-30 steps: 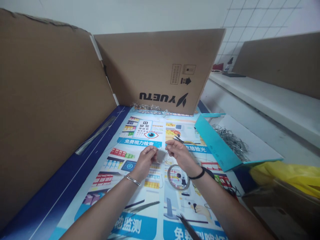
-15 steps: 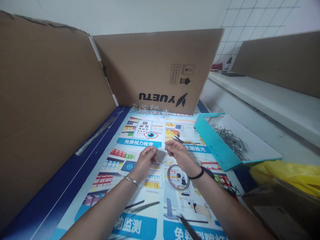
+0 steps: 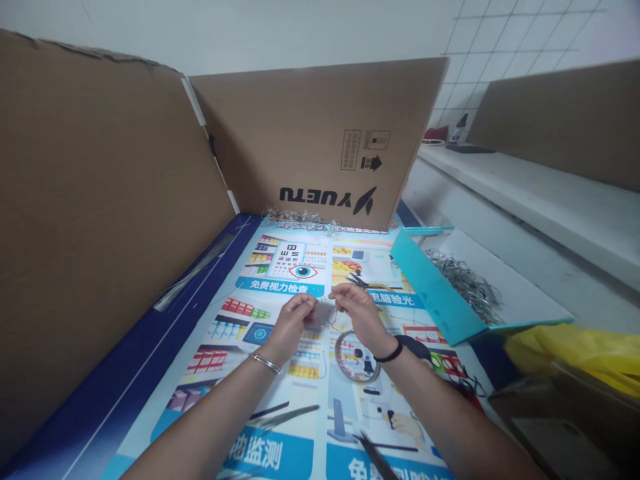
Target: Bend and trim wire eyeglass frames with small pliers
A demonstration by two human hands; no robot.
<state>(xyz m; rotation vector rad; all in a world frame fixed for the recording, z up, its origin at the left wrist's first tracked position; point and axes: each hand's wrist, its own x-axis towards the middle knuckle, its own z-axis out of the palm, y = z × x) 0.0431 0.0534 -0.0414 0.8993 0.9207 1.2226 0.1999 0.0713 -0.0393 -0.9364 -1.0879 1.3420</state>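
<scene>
My left hand (image 3: 297,321) is closed in a pinch, thumb against forefinger, over the middle of the printed sheet. Facing it a short gap away, my right hand (image 3: 357,313) also pinches with thumb and forefinger. A very thin wire (image 3: 324,298) shows faintly between the fingertips; its ends are too fine to follow. Below the right hand lies a grey ring-shaped coil (image 3: 341,369). Pliers with yellow handles (image 3: 383,288) lie just beyond the right hand. Dark pointed metal tips of a tool (image 3: 374,455) show at the near edge.
An open turquoise box (image 3: 433,287) at right holds a tangle of silvery wire pieces (image 3: 465,283). Cardboard panels (image 3: 310,133) stand behind and at left. Dark thin strips (image 3: 285,417) lie near my left forearm. Yellow plastic (image 3: 575,353) is at the right edge.
The view has shifted very slightly. Both hands keep their pinches in nearly the same place; nothing has visibly been picked up or let go.
</scene>
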